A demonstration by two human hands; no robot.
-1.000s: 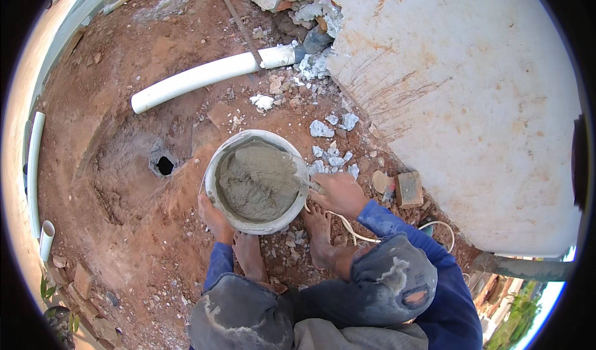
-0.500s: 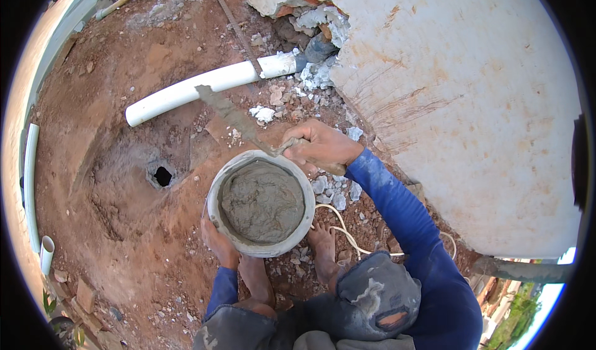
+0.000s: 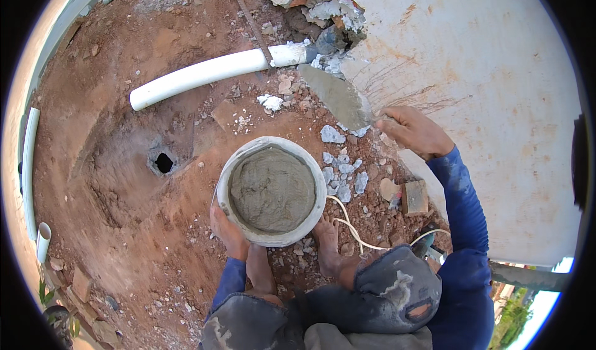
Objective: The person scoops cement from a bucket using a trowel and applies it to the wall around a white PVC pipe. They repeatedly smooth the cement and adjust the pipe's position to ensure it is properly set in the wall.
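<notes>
Trowel (image 3: 335, 98) — its grey blade is out ahead and to the right of the bucket (image 3: 320, 195), the point toward the end of the white pipe (image 3: 205, 77) by the broken wall (image 3: 478, 102). My right hand (image 3: 413, 130) is closed around its handle, fingers curled, arm stretched; I judge that gripping so far back frees the whole blade. How high it is above the rubble (image 3: 341, 176) I cannot tell. My left hand (image 3: 230, 232) has hold of the bucket, curved against its near left side below the rim, fingertips out of sight — likely to steady it against tipping while the other arm reaches out. The bucket is just in front of my bare feet (image 3: 328, 244), probably so that the mortar (image 3: 273, 188) in it lies within easy reach. A pale cord (image 3: 352, 229) lies loose beside it, touched by neither hand.
</notes>
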